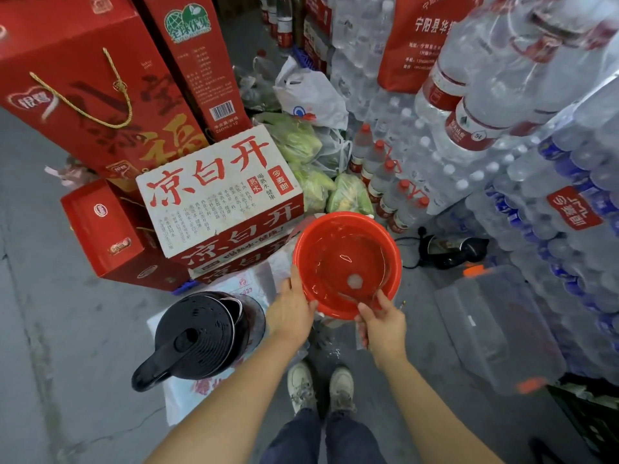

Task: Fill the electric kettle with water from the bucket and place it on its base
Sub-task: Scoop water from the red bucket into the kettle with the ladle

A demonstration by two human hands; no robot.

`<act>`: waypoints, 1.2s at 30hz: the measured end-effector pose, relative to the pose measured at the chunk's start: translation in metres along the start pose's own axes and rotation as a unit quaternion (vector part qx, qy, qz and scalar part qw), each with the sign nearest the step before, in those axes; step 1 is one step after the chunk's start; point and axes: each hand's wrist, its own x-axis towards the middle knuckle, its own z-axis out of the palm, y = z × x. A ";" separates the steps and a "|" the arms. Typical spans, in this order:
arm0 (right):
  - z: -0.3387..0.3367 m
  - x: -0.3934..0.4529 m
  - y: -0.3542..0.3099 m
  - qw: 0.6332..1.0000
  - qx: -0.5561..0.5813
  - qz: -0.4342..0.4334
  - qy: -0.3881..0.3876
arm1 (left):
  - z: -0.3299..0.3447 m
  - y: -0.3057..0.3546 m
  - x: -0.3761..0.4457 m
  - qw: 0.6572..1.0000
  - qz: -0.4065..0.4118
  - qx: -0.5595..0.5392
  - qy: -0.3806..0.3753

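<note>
Both hands are holding a round red plastic bucket (348,262) above the floor (67,296), its open mouth tilting up toward the camera, a shallow pool of water glinting inside. The left hand (294,313) is gripping the near-left rim, its fingers curling under; the right hand (382,321) is pinching the near-right rim. A glossy black kettle (201,333), round-bodied, is standing on a plastic bag to the left, its handle pointing down-left. A second black kettle on its base (452,251) is sitting right of the bucket, beside stacked bottled water (502,162).
</note>
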 end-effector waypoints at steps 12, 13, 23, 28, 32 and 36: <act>-0.030 -0.042 -0.011 0.996 0.071 -0.054 -0.024 | -0.003 -0.006 -0.011 0.996 0.038 0.080 0.020; -0.034 -0.043 -0.015 0.995 0.074 -0.061 -0.025 | -0.006 -0.008 -0.011 0.991 0.057 0.118 0.017; -0.057 -0.073 -0.036 0.987 0.045 -0.121 -0.092 | -0.097 -0.098 -0.053 0.937 0.107 0.323 0.079; -0.052 -0.090 -0.036 0.982 0.041 -0.133 -0.127 | -0.115 -0.106 -0.065 0.948 0.064 0.305 0.059; -0.044 -0.103 -0.036 0.978 0.041 -0.139 -0.149 | -0.140 -0.105 -0.076 0.942 0.090 0.308 0.097; -0.032 -0.116 -0.034 0.975 0.032 -0.136 -0.174 | -0.171 -0.116 -0.105 0.952 0.094 0.261 0.130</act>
